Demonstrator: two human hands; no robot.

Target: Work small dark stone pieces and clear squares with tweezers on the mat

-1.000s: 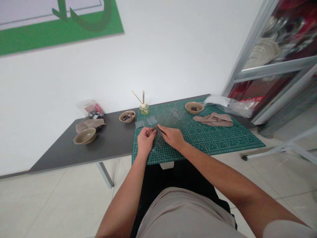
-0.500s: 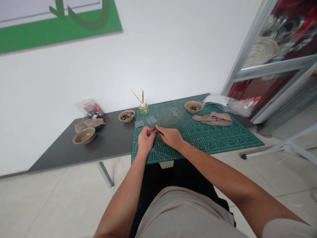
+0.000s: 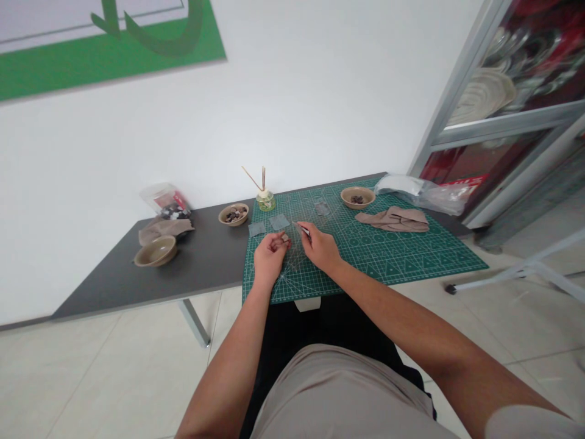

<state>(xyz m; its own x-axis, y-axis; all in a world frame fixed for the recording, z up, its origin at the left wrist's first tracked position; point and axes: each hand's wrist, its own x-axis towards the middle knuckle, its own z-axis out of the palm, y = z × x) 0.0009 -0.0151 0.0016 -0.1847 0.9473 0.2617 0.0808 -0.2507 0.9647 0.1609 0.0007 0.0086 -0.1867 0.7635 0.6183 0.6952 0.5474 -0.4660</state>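
Observation:
My left hand (image 3: 269, 259) is over the green cutting mat (image 3: 388, 262), its fingers pinched on a small brownish piece (image 3: 285, 238) that they partly cover. To the right of it, my right hand (image 3: 321, 250) is closed on a thin, slender tool (image 3: 299, 227) whose tip points up and left; its exact kind is too small to make out. A short gap separates the tool from the piece. Just beyond my hands lie a small greyish clear sheet (image 3: 279, 221) and a second small sheet (image 3: 256, 228).
A bowl of dark and pale bits (image 3: 233, 213) stands left of a reed diffuser (image 3: 265, 199). Farther left are an empty-looking bowl (image 3: 156, 251), a brown cloth (image 3: 165, 229) and a plastic bag (image 3: 167, 198). On the right are another bowl (image 3: 358, 197) and a crumpled cloth (image 3: 395, 219).
My right hand has drawn slightly right, away from my left, so the tool no longer meets the piece. My left hand stays nearly in place, with the piece now showing more.

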